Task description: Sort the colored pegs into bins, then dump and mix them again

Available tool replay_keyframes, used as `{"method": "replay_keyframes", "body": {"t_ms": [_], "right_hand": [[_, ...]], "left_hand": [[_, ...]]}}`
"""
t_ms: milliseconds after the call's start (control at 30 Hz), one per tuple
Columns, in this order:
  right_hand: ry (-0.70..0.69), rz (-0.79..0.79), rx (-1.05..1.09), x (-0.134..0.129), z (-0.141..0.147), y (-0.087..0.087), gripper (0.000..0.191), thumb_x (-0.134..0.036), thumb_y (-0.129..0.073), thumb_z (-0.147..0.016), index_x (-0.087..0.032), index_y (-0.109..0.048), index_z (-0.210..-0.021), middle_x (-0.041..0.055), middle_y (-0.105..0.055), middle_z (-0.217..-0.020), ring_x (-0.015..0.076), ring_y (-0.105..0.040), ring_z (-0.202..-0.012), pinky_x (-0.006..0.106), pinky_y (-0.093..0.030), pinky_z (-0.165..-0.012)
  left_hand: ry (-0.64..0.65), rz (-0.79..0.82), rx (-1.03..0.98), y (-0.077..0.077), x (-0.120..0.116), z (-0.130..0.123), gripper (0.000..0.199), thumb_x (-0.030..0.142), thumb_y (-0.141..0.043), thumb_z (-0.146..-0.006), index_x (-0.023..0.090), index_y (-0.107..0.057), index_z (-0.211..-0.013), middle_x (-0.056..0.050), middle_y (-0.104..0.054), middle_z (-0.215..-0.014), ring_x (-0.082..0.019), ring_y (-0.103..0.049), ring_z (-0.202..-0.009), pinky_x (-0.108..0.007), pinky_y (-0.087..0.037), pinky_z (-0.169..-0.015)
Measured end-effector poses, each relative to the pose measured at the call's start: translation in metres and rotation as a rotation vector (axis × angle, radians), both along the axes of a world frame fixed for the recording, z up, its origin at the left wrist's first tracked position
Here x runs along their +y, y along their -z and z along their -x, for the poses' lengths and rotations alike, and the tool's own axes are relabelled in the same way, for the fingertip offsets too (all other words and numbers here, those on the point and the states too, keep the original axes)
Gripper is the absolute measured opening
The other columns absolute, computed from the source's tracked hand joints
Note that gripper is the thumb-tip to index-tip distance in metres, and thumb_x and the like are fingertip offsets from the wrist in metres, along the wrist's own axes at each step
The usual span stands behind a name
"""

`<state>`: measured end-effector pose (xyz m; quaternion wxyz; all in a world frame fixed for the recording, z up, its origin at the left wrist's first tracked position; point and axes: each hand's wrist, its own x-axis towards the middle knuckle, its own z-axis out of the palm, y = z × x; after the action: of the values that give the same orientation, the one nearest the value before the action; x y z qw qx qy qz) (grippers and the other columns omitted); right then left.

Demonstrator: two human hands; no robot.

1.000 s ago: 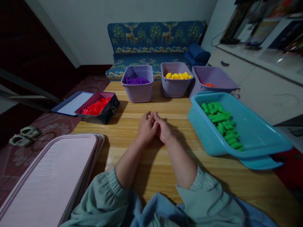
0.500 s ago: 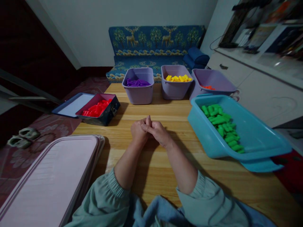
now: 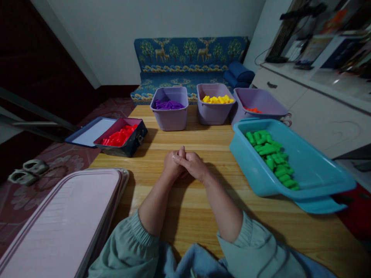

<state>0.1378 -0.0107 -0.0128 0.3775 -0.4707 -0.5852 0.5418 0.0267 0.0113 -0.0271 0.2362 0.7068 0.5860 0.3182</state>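
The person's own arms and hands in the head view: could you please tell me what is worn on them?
Both arms wear loose, plain grey-green sleeves with gathered, elasticated-looking cuffs that end below the elbows. The left hand and right hand are bare, with no gloves visible.

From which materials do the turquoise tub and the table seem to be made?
Turquoise tub: probably plastic, smooth and slightly glossy; its molded rim and soft highlights suggest this. Table: wood or wood-look laminate, with a light sheen; straight grain bands show, but solid wood is uncertain.
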Motion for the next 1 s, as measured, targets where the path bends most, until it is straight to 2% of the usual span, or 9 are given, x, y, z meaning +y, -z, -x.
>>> {"method": "replay_keyframes", "body": {"t_ms": [200, 367, 533, 667, 767, 867, 933, 1000], "right_hand": [[-0.039, 0.01, -0.062, 0.0, 0.001, -0.001, 0.052, -0.067, -0.056, -0.081, -0.019, -0.057, -0.059, 0.0013, -0.058, -0.043, 0.0159, -0.058, -0.038, 0.023, -0.039, -0.035], [-0.011, -0.01, -0.081, -0.001, 0.0, 0.001, 0.056, -0.071, -0.052, -0.081, -0.019, -0.057, -0.061, -0.0001, -0.055, -0.039, 0.012, -0.048, -0.03, 0.022, -0.034, -0.034], [0.048, -0.089, -0.14, 0.001, -0.002, 0.003, 0.059, -0.07, -0.056, -0.079, -0.02, -0.05, -0.05, -0.0032, -0.044, -0.031, 0.0089, -0.042, -0.029, 0.022, -0.032, -0.041], [0.068, -0.111, -0.123, 0.002, -0.001, 0.006, 0.059, -0.071, -0.055, -0.08, -0.019, -0.051, -0.051, -0.0036, -0.044, -0.032, 0.009, -0.043, -0.031, 0.023, -0.031, -0.043], [0.075, -0.083, -0.065, 0.002, 0.001, 0.007, 0.06, -0.072, -0.055, -0.079, -0.019, -0.051, -0.051, -0.0038, -0.044, -0.033, 0.0079, -0.04, -0.03, 0.023, -0.027, -0.041], [0.093, -0.027, 0.065, 0.003, 0.002, 0.006, 0.058, -0.071, -0.057, -0.077, -0.019, -0.05, -0.051, -0.0052, -0.04, -0.032, 0.0066, -0.033, -0.029, 0.023, -0.023, -0.039], [0.135, -0.004, 0.219, 0.004, 0.001, 0.005, 0.054, -0.069, -0.058, -0.077, -0.019, -0.053, -0.057, -0.0052, -0.044, -0.036, 0.0068, -0.035, -0.033, 0.022, -0.026, -0.04], [0.181, -0.005, 0.354, 0.007, 0.0, 0.006, 0.045, -0.062, -0.064, -0.074, -0.018, -0.058, -0.066, -0.0034, -0.055, -0.049, 0.007, -0.043, -0.041, 0.021, -0.033, -0.044]], "left_hand": [[-0.008, 0.104, -0.254, 0.005, -0.003, -0.002, 0.059, 0.057, -0.032, -0.093, 0.021, -0.042, -0.047, -0.001, -0.044, -0.04, -0.012, -0.039, -0.038, -0.026, -0.024, -0.045], [0.002, 0.204, -0.313, 0.008, -0.005, -0.005, 0.067, 0.064, -0.024, -0.093, 0.021, -0.044, -0.046, -0.002, -0.044, -0.035, -0.012, -0.043, -0.035, -0.024, -0.026, -0.042], [-0.03, 0.173, -0.378, 0.008, -0.004, -0.007, 0.061, 0.063, -0.03, -0.091, 0.022, -0.041, -0.047, -0.001, -0.046, -0.034, -0.013, -0.046, -0.035, -0.024, -0.027, -0.041], [-0.013, 0.233, -0.513, 0.006, -0.005, -0.009, 0.06, 0.067, -0.032, -0.089, 0.023, -0.041, -0.05, 0.0, -0.046, -0.033, -0.013, -0.046, -0.031, -0.024, -0.028, -0.038], [-0.004, 0.272, -0.594, 0.005, -0.006, -0.01, 0.06, 0.07, -0.035, -0.087, 0.023, -0.04, -0.051, 0.001, -0.045, -0.032, -0.013, -0.044, -0.029, -0.024, -0.027, -0.036], [-0.011, 0.227, -0.715, 0.007, -0.005, -0.01, 0.059, 0.068, -0.041, -0.086, 0.023, -0.035, -0.049, 0.002, -0.042, -0.033, -0.011, -0.042, -0.031, -0.023, -0.028, -0.039], [0.02, 0.181, -0.792, 0.01, -0.003, -0.009, 0.057, 0.062, -0.044, -0.088, 0.021, -0.037, -0.048, 0.002, -0.044, -0.037, -0.01, -0.043, -0.036, -0.023, -0.034, -0.043], [0.034, 0.117, -0.823, 0.012, -0.001, -0.007, 0.049, 0.052, -0.049, -0.088, 0.019, -0.047, -0.053, 0.002, -0.051, -0.046, -0.011, -0.05, -0.046, -0.023, -0.041, -0.052]]}}
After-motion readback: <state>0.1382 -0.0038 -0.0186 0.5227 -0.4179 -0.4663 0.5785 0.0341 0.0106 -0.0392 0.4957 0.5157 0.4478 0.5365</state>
